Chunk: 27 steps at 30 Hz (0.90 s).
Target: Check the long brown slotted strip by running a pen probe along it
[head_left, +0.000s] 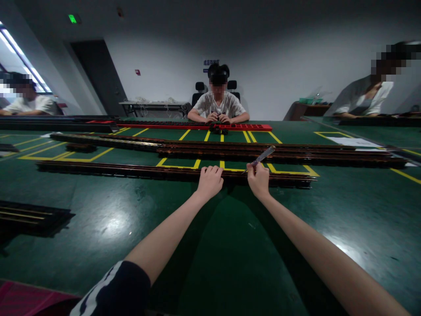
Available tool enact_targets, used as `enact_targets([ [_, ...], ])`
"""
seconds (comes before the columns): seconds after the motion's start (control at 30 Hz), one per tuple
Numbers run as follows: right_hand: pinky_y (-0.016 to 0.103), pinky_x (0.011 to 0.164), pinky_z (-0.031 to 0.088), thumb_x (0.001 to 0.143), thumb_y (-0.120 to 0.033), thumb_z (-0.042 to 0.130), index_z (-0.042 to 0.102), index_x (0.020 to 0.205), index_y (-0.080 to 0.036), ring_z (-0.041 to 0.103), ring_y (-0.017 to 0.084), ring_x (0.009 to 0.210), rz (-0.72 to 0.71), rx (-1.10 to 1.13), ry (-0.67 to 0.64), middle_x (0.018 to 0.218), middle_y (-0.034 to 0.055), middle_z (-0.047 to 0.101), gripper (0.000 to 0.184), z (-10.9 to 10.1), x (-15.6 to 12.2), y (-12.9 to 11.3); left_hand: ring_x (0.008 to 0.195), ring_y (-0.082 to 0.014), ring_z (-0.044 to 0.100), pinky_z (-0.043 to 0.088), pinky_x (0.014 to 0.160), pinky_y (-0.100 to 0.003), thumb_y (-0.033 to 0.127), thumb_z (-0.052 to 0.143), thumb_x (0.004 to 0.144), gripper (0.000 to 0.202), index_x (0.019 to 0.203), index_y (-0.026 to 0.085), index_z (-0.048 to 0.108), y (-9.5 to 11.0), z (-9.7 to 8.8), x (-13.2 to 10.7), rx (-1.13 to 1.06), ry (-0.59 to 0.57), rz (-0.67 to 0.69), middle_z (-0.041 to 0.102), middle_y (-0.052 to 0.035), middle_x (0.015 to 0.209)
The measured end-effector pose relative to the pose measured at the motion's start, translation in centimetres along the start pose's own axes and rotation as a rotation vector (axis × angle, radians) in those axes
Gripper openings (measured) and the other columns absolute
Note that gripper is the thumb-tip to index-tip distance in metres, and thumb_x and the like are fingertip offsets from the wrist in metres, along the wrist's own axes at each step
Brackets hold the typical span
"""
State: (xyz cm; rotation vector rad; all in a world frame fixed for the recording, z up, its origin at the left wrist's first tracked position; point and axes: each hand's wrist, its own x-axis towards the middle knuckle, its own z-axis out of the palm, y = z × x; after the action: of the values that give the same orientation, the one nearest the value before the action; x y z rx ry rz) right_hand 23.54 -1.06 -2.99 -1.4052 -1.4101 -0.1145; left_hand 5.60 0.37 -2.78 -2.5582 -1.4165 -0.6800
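Observation:
A long dark strip with gold lines [131, 170] lies across the green table in front of me. My left hand [209, 181] rests on its near edge, fingers curled over it. My right hand [258, 177] is closed round a thin tool with a clear handle [263, 156], which points up and to the right while the hand sits at the same strip. Two more long dark strips [279, 156] lie just beyond.
Yellow tape boxes mark the green table [98, 210]. A person sits opposite at a long red rail [243, 127], hands together. Other people sit at far left and far right. A dark tray [29, 217] lies at my left; papers [351, 141] at right.

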Motion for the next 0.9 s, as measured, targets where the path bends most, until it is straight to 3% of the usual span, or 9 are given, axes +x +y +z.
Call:
enact_targets([
  [0.9, 0.037, 0.071, 0.037, 0.089, -0.041, 0.040, 0.044, 0.067, -0.022, 0.047, 0.018, 0.055, 0.029, -0.001, -0.020, 0.059, 0.0014, 0.053, 0.029, -0.03, 0.07, -0.07, 0.114, -0.0241, 0.056, 0.038, 0.102, -0.046, 0.016, 0.035, 0.089, 0.040, 0.122, 0.015, 0.058, 0.15, -0.07, -0.04, 0.022, 0.002, 0.008, 0.063, -0.0110, 0.122],
])
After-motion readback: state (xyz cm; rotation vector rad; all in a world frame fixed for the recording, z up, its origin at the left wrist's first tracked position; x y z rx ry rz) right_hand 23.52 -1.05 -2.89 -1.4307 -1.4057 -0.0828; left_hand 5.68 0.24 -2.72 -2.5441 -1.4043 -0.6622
